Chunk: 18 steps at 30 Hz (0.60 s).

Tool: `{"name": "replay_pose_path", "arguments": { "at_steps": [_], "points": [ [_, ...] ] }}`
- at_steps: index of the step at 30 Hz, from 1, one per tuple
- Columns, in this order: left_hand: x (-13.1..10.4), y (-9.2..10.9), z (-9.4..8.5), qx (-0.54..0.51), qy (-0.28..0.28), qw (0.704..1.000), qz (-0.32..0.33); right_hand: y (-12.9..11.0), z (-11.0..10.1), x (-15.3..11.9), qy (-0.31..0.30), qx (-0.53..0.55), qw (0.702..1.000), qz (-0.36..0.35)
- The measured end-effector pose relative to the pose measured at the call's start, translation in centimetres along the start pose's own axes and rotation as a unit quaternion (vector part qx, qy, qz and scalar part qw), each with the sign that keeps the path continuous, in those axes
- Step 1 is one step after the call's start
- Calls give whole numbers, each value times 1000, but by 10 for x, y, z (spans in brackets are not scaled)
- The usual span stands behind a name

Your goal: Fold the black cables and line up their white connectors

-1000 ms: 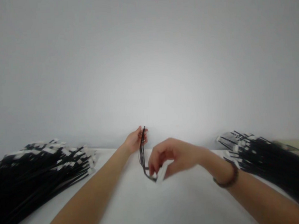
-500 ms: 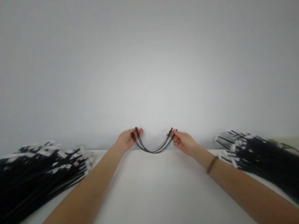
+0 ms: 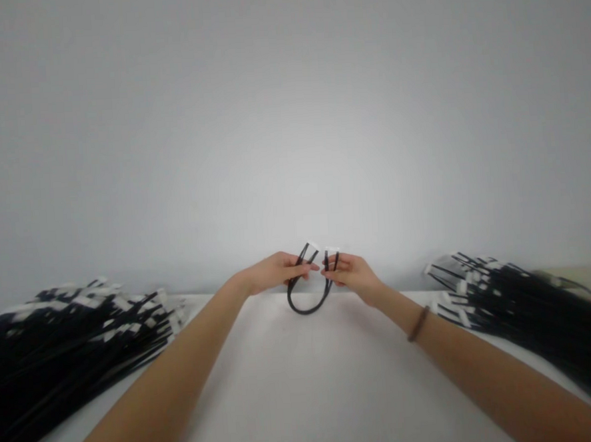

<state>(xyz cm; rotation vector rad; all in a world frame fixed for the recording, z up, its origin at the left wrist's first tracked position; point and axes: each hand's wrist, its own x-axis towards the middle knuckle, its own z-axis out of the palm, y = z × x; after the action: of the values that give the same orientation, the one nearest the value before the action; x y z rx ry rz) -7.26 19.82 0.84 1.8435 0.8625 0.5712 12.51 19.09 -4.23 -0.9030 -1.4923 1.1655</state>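
A black cable harness (image 3: pixel 307 311) with a white connector at each end hangs in a U between my hands, above the far part of the table. My left hand (image 3: pixel 278 272) is closed on it just below one white connector (image 3: pixel 313 246). Pinched in the fingers of my right hand (image 3: pixel 353 275) is the other end, below its white connector (image 3: pixel 332 249). The two connector ends stand upward, close together but apart. Several thin black wires run side by side into each connector.
On the left of the white table (image 3: pixel 306 394) lies a large heap of black cables (image 3: pixel 72 341) with white ends. A similar heap (image 3: pixel 531 306) lies on the right, partly behind my right forearm. A pale wall (image 3: pixel 289 115) rises behind the table.
My hands have come closer together, the left moving right most. The cable's wide shallow sag has become a narrow, deeper loop, and its ends now point upward side by side.
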Motion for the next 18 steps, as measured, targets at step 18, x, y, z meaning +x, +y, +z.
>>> {"name": "replay_pose_path", "arguments": {
  "at_steps": [18],
  "points": [
    [16, -51, 24, -97, -29, 995, -18, 23, 0, -5, -55, 13, 998, -29]
  ]
}}
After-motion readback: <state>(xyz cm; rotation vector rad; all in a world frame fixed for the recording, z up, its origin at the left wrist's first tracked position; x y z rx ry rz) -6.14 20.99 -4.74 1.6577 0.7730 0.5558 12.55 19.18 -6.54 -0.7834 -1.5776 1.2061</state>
